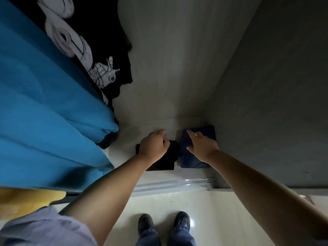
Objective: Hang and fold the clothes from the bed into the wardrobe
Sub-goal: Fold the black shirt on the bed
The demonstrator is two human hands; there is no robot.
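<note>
sleeve (44, 228): your grey one, nearest the lens, bottom left.
hanging: blue garment (44, 103) and black printed shirt (99, 55) on the left side of the wardrobe.
left hand (153, 145): fingers curled over the black folded piece (168, 160), near the front edge of the wardrobe floor (127, 135).
right hand (202, 148): fingers straight, flat on the navy folded piece (188, 162) in the right corner, just beside the black one.
step: placing folded items.
next: let go of both and return to the bed, I'd say.
</note>
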